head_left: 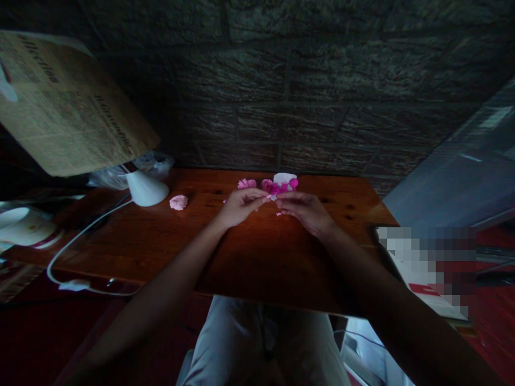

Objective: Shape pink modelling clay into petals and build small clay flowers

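Note:
Over the far part of the wooden table, my left hand (242, 207) and my right hand (304, 209) come together, fingertips nearly touching. Both are closed in a pinch around a small pink piece (269, 197), soft or paper-like, mostly hidden by the fingers. Just behind the fingertips lie bright magenta pieces (284, 187) in front of a whitish piece (285, 177). A pink ruffled flower-like piece (246, 183) sits behind my left hand. Beneath my right fingers is a tiny pink scrap (279, 214). Farther left rests a pale pink crumpled flower-like piece (178, 202).
A lamp with a newsprint shade (76, 107) and white base (147, 188) stands at the left, its white cord (66, 254) trailing over the front edge. A white cup (24, 225) is at far left. The dark stone wall (257, 80) borders the wooden table (257, 257).

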The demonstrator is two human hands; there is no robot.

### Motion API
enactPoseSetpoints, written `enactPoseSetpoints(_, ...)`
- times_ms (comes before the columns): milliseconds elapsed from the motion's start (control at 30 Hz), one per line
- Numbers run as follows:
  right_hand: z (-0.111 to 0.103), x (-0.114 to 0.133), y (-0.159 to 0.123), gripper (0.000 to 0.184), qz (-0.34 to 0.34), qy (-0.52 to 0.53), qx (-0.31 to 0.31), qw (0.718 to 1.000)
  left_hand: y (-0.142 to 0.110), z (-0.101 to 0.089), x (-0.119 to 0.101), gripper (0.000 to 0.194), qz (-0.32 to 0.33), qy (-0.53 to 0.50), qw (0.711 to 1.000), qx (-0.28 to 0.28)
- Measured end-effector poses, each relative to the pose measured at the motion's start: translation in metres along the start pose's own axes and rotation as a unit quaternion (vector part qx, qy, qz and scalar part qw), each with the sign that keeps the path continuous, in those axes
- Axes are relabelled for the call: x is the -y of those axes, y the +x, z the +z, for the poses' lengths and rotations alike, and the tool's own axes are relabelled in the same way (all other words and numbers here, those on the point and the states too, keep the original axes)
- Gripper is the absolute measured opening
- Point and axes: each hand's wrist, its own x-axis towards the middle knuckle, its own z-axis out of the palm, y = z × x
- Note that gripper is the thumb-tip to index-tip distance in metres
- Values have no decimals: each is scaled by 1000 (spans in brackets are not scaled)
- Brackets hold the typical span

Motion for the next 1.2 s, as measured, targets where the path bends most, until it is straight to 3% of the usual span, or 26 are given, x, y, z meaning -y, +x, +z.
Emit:
enactPoseSetpoints(333,2,1,1,29,-53,-52,-9,997,1,-1,0,26,5,8,1000,3)
enactPoseSetpoints(733,0,-5,0,26,-33,-42,7,999,0,-1,3,22,4,17,1000,-3)
enactPoseSetpoints(1033,2,0,0,43,-10,-16,11,1000,0,-1,2,18,1,4,1000,-2)
enactPoseSetpoints(1200,3,0,0,42,-30,-12,13,999,0,-1,0,18,-6,-5,1000,4)
